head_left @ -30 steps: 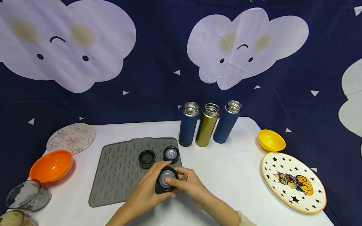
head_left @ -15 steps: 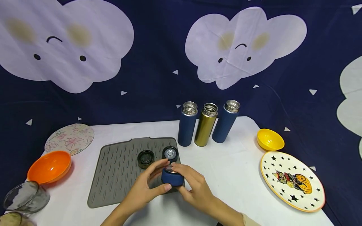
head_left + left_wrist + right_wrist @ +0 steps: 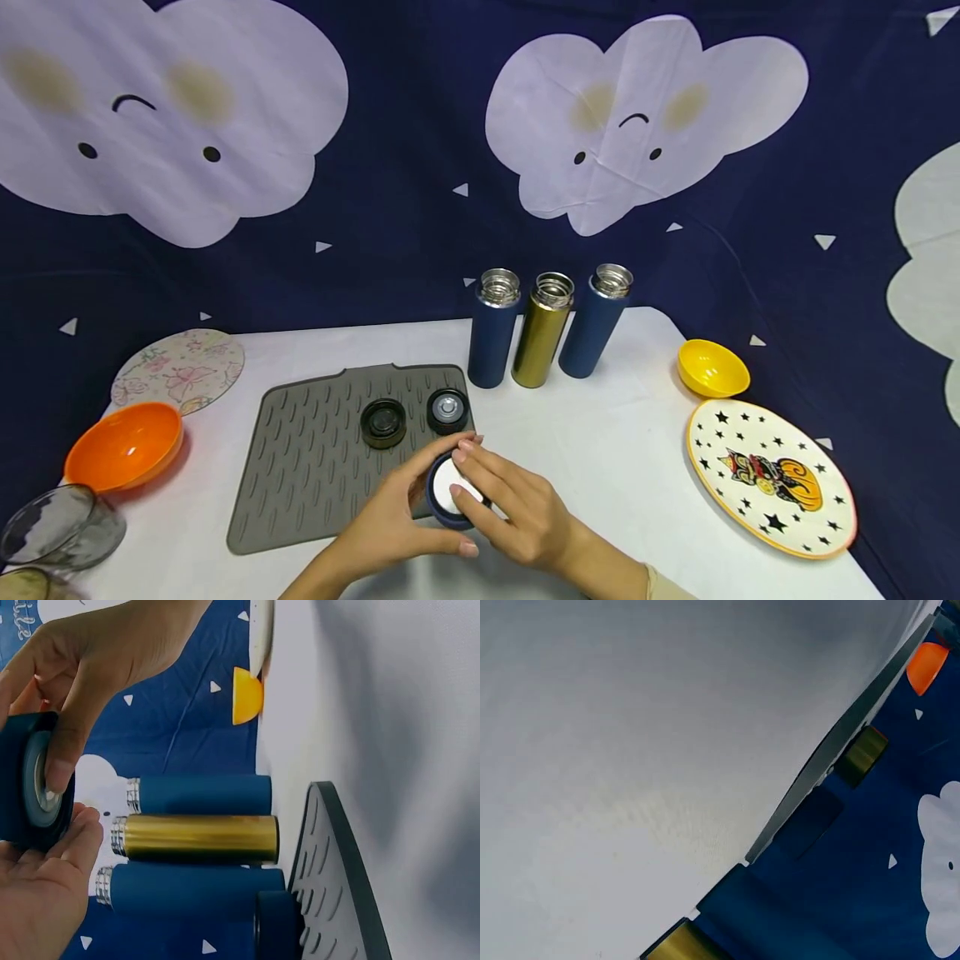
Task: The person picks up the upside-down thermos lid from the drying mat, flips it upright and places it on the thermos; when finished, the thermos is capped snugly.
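Observation:
A dark blue bottle lid is held between the hands near the mat's front right corner, its white top toward the head camera. My right hand pinches it, fingers across the white top. In the left wrist view the right thumb presses on the lid's pale inner side. My left hand is around the far left of the lid, fingers extended against it and thumb standing apart. Two more lids, a dark olive one and a blue-black one, lie inner side up on the grey mat.
Three lidless bottles, blue, gold and blue, stand behind the mat's right side. An orange bowl, round floral mat and glass are left. A yellow bowl and patterned plate are right.
The held lid has been turned over, from its grey inner side facing up, through its blue side, to its white top. The left thumb now stands off it; the lids on the mat stay put.

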Action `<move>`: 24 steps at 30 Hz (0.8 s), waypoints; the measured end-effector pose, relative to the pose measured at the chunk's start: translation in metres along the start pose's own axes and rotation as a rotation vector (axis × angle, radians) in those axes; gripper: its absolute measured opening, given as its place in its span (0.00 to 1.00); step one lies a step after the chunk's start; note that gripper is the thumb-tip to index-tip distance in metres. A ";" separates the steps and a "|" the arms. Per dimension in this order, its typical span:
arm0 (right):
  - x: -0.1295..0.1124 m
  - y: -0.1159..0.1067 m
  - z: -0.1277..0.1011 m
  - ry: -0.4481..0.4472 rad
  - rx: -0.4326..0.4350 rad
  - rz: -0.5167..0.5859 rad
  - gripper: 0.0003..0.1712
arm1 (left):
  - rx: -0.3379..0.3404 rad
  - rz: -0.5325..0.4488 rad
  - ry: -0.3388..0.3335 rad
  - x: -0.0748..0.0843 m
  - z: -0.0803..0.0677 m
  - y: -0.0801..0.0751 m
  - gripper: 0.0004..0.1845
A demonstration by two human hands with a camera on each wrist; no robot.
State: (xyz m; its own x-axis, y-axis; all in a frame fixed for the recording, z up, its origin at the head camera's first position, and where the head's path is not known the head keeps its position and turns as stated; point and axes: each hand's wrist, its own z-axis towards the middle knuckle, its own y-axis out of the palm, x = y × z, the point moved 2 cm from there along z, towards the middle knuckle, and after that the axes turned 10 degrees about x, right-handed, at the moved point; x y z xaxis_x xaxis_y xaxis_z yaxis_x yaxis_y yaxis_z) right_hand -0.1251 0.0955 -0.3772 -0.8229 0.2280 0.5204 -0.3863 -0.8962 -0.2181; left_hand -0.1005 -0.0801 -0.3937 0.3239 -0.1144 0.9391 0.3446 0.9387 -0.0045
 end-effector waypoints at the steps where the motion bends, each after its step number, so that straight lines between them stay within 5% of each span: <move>1: 0.000 0.000 -0.001 -0.011 0.002 -0.003 0.10 | 0.002 0.001 0.015 0.001 0.000 0.001 0.49; 4: -0.001 0.000 -0.004 -0.034 0.010 -0.009 0.11 | 0.014 0.042 0.089 0.002 0.000 0.004 0.45; 9: 0.000 0.001 -0.008 -0.057 0.023 -0.011 0.17 | 0.096 0.263 0.215 0.002 -0.001 0.005 0.41; 13: 0.007 0.004 -0.013 0.057 0.018 -0.041 0.13 | 0.183 0.337 0.192 0.004 -0.002 0.002 0.40; 16: 0.022 0.010 -0.023 0.390 -0.029 -0.071 0.20 | 0.248 0.331 0.137 0.006 0.000 -0.003 0.40; 21: 0.066 0.036 -0.048 1.212 -0.121 -0.122 0.45 | 0.293 0.330 0.131 0.010 0.001 -0.009 0.39; 24: 0.086 0.055 -0.060 1.485 -0.108 -0.151 0.49 | 0.297 0.340 0.116 0.010 -0.002 -0.009 0.39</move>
State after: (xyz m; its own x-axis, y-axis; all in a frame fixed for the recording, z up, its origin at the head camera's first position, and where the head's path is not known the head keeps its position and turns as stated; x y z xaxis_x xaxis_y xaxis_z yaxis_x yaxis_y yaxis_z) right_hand -0.2426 0.0890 -0.3940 -0.4105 0.5412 -0.7339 -0.4774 -0.8133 -0.3327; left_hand -0.0986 -0.0904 -0.3846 0.4774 0.1963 0.8565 -0.0605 0.9798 -0.1909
